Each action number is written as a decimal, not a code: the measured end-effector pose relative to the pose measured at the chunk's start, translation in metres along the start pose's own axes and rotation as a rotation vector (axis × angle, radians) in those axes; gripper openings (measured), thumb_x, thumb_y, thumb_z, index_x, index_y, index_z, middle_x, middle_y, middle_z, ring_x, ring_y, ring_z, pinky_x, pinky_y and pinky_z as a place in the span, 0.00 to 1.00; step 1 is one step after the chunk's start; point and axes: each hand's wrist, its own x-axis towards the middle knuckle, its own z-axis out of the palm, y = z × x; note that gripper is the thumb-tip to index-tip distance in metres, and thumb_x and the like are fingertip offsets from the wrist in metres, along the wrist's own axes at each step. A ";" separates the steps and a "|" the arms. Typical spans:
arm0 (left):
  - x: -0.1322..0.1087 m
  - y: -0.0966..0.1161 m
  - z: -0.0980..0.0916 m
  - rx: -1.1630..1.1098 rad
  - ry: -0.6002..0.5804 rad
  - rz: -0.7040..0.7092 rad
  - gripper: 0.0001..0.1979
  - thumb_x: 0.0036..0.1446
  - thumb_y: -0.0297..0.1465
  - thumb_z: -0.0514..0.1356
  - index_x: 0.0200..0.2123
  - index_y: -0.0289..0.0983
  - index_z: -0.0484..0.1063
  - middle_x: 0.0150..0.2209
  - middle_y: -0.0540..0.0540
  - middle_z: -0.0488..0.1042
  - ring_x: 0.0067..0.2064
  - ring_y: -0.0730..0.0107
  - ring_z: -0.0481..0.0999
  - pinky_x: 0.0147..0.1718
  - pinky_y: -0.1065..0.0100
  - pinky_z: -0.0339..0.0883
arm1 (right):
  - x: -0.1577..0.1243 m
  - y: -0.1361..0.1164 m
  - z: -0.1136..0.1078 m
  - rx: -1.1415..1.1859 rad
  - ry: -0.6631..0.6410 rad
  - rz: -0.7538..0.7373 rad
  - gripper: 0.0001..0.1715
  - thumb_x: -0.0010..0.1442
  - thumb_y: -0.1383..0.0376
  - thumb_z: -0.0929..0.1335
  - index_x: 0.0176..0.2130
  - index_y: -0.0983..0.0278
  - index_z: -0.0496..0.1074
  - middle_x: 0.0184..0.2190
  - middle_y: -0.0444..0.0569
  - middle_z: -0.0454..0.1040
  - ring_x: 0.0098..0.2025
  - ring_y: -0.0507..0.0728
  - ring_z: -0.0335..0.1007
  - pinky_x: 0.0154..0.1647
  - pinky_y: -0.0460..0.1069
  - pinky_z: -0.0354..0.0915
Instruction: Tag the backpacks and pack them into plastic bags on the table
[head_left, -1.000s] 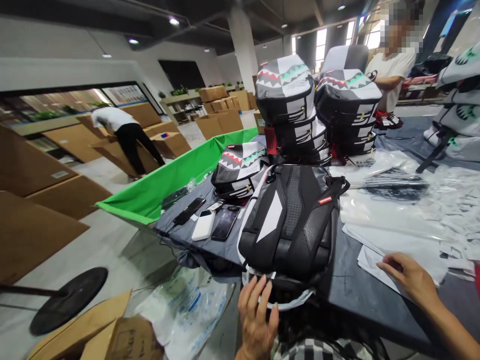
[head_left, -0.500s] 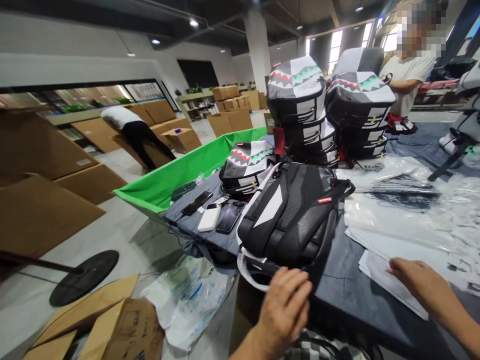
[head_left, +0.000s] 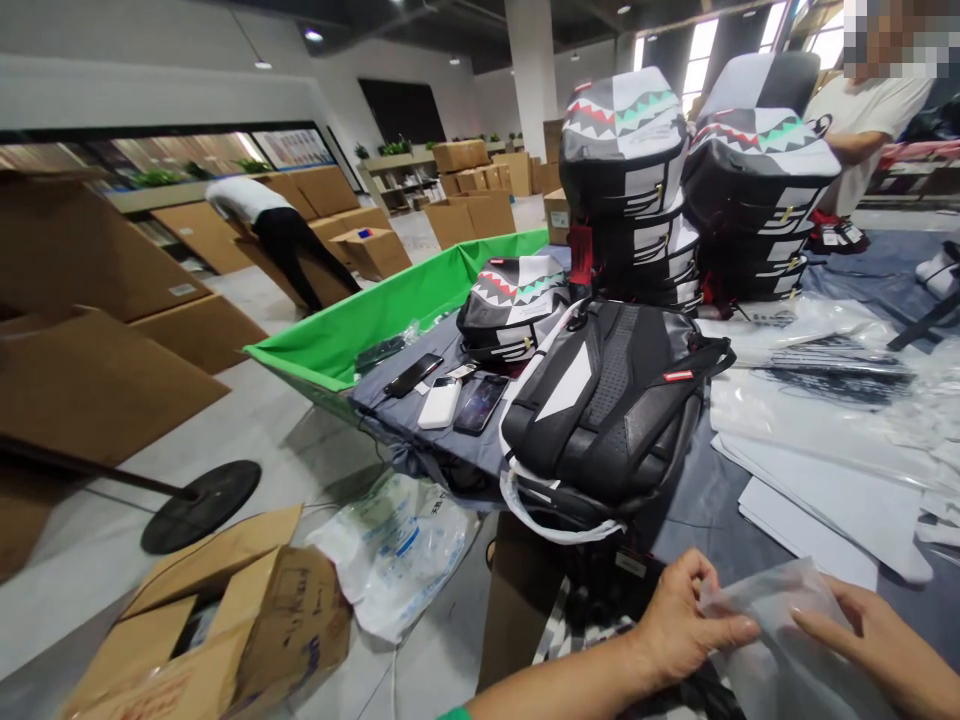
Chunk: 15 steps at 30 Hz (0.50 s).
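Between my hands, close to me at the table's front edge, is a translucent plastic bag (head_left: 787,620). My left hand (head_left: 686,610) pinches its left side between thumb and fingers. On the bag's right side, my right hand (head_left: 862,630) grips it with thumb and fingers. A black backpack (head_left: 607,400) lies with its straps up on the table just beyond, its lower end trimmed by a loose white edge. White sheets (head_left: 817,500) lie flat to the right of the backpack, past my right hand.
Patterned backpacks (head_left: 622,140) stand stacked at the back, with one more (head_left: 514,300) nearer. Phones (head_left: 480,405) lie at the left table edge, beside a green-lined bin (head_left: 322,350). An open carton (head_left: 292,620) and a plastic bag (head_left: 401,550) are on the floor. A person (head_left: 862,130) stands across the table.
My right hand has come away from the white sheets and now holds a translucent bag. My left hand has left the backpack's lower edge, moved right and taken hold of the bag too.
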 end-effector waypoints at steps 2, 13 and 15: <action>-0.007 -0.007 -0.008 0.244 0.017 0.113 0.27 0.40 0.47 0.74 0.28 0.40 0.61 0.22 0.59 0.62 0.25 0.78 0.57 0.26 0.73 0.52 | 0.002 -0.016 0.016 0.015 -0.105 0.009 0.32 0.44 0.35 0.72 0.30 0.60 0.81 0.28 0.54 0.81 0.33 0.68 0.79 0.33 0.53 0.77; -0.035 -0.015 -0.049 0.529 0.703 0.448 0.22 0.59 0.38 0.61 0.55 0.37 0.71 0.55 0.37 0.74 0.59 0.52 0.70 0.61 0.52 0.62 | 0.040 0.044 0.018 -0.248 -0.165 -0.551 0.23 0.61 0.44 0.68 0.45 0.53 0.83 0.45 0.50 0.82 0.44 0.62 0.81 0.43 0.47 0.76; -0.017 -0.015 -0.043 0.567 0.686 0.326 0.23 0.58 0.42 0.63 0.52 0.36 0.73 0.52 0.35 0.76 0.56 0.48 0.72 0.58 0.51 0.64 | 0.042 0.045 0.021 -0.234 -0.230 -0.566 0.24 0.64 0.45 0.66 0.46 0.54 0.83 0.47 0.50 0.82 0.46 0.61 0.81 0.47 0.46 0.75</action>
